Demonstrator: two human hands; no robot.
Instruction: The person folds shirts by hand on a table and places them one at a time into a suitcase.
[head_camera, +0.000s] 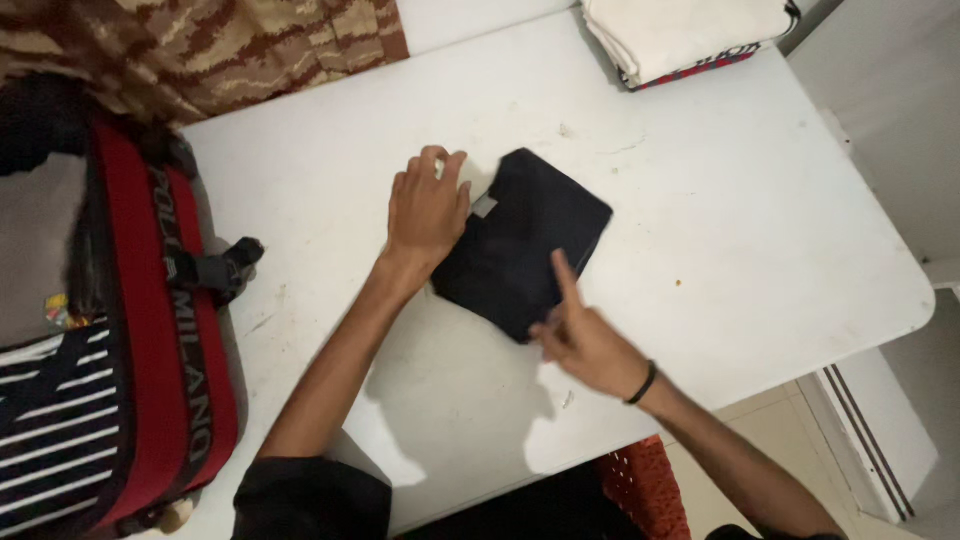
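- A folded black cloth garment is lying mid-frame on the white table, bare room rightward to its rounded edge.
- The left hand is pressing flat and open on the garment's left edge; the right hand, forefinger out, is touching its lower corner.

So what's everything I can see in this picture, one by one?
folded dark garment: one, black with a small pale tag at its collar, middle of the table
table: one, white with scuff marks, fills most of the view
suitcase: one, red and black, open at the table's left end
striped fabric: one, black with white stripes, inside the suitcase
folded stack: one pile, mostly white with a red edge, far right corner of the table
patterned cloth: one, brown camouflage, top left
red crate: one, partly hidden under the table's near edge
wristband: one, black, on the right wrist
left hand: flat on the garment's left edge
right hand: at the garment's near corner, index finger out
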